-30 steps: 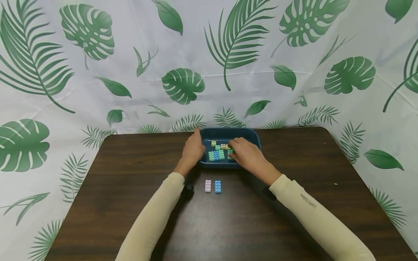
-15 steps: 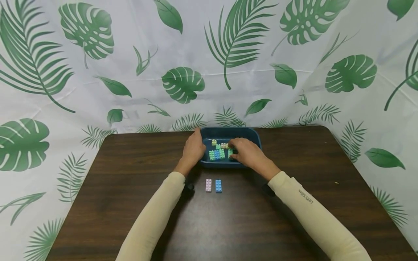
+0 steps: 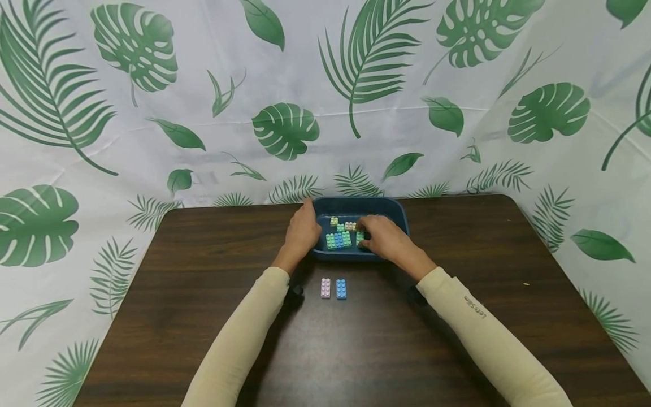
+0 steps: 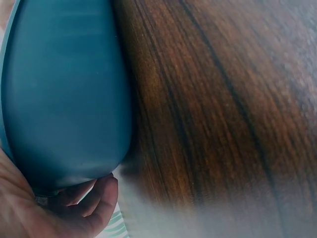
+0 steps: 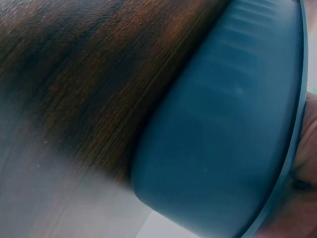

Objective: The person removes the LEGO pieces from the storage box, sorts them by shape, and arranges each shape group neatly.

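My left hand (image 3: 302, 230) grips the left end of a dark blue tray (image 3: 366, 255), its fingers curled against the outside of the end wall in the left wrist view. My right hand (image 3: 383, 236) reaches into the tray from the right. Its thumb and forefinger pinch a green toy building brick (image 3: 360, 237) lying there, which they partly cover. Left of that brick, green and blue bricks (image 3: 338, 240) lie side by side. Behind them sit a yellow brick (image 3: 334, 221), a small green brick (image 3: 340, 228) and a pink brick (image 3: 350, 226). In the right wrist view the tray wall hides most of the hand.
On the brown wooden table (image 3: 213, 294), a pink brick (image 3: 325, 288) and a blue brick (image 3: 341, 289) lie side by side in front of the tray. A white cloth with green leaves (image 3: 203, 113) hangs behind the table and down its sides.
My right thumb and fingers have shifted slightly to the right, showing more of the green brick. The left hand keeps its hold on the tray, and the bricks stay put.
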`<action>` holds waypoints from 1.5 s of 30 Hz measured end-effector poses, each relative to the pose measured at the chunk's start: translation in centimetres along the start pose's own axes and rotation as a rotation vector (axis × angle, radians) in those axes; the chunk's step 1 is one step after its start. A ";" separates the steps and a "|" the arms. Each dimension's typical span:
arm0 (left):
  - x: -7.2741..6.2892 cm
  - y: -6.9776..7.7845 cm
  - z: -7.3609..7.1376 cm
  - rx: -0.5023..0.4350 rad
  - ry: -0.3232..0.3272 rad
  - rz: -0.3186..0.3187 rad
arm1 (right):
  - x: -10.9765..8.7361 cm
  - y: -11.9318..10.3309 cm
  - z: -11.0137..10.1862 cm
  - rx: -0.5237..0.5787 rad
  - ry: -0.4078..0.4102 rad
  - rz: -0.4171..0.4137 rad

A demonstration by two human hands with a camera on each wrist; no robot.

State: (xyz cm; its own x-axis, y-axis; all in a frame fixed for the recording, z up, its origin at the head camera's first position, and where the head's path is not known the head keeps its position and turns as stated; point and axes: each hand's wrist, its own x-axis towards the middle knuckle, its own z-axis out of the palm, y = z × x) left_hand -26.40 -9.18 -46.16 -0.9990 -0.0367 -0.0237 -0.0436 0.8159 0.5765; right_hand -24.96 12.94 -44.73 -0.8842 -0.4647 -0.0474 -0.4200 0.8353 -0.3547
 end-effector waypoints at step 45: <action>0.2 0.4 0.0 0.088 -0.046 0.031 | -7.6 -4.5 -2.5 -0.156 0.249 -0.414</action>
State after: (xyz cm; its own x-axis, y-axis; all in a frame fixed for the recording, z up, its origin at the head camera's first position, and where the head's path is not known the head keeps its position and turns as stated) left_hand -26.65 -8.85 -45.95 -0.9988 0.0140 -0.0459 -0.0111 0.8639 0.5035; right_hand -16.90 13.45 -40.46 -0.6510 -0.6980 0.2982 -0.7544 0.6385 -0.1524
